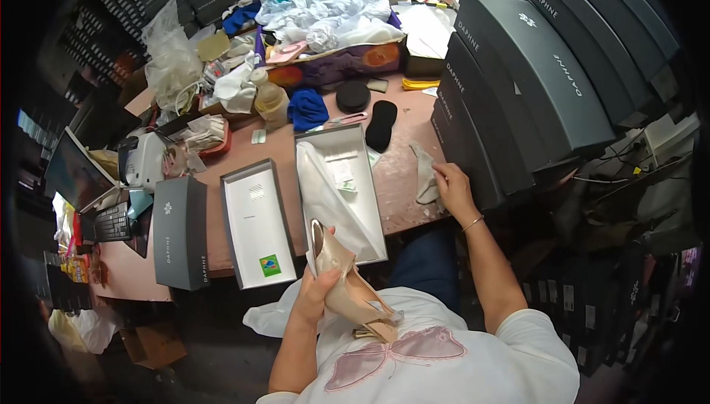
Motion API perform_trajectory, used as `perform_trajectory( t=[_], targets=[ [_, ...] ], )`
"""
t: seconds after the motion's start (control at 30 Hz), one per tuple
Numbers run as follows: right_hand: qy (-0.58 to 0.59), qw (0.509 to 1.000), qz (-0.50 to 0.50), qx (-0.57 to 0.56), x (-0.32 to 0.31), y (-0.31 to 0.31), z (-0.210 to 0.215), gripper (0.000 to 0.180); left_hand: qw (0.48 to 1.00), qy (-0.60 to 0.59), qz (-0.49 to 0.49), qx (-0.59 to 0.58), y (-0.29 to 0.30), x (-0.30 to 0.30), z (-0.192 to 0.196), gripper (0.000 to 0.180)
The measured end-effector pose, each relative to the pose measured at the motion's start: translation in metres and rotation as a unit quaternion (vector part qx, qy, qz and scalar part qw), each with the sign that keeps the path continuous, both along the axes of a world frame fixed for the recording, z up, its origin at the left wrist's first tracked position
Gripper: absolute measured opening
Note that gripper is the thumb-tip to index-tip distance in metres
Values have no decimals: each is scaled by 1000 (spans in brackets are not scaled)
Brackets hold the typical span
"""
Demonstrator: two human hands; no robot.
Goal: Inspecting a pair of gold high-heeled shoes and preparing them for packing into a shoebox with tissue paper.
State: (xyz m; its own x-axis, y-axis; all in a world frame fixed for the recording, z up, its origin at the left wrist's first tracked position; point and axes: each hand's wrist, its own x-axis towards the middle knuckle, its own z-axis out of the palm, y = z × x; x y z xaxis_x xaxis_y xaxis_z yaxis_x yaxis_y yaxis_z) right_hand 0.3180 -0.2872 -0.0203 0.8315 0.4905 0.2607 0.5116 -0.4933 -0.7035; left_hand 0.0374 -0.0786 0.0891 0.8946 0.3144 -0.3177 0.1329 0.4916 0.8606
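Note:
My left hand is closed around a beige, shiny high-heeled shoe, held in front of my chest. The shoe is tilted, with clear plastic wrap at its lower end. Over at the table's right part, my right hand pinches the edge of a greyish-white cloth that lies on the tabletop. An open shoebox stands between my hands, with white tissue paper and a small packet inside. To its left lies a box lid, white inside with a green sticker.
Dark shoeboxes are stacked high at the right. A closed shoebox sits at the left, near a keyboard and a monitor. Behind are a black brush, a round black tin, a blue cloth and a paper-filled box.

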Motion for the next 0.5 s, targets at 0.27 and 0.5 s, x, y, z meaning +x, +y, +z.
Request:
perform_trajectory(
  t=[0.27,0.5],
  targets=[
    [-76,996,45,-29,-29,1,-2,35,996,9,-85,35,-11,12,15,95],
    [-75,990,-50,-109,43,54,-33,31,991,-18,-131,33,-21,17,22,85]
  ],
)
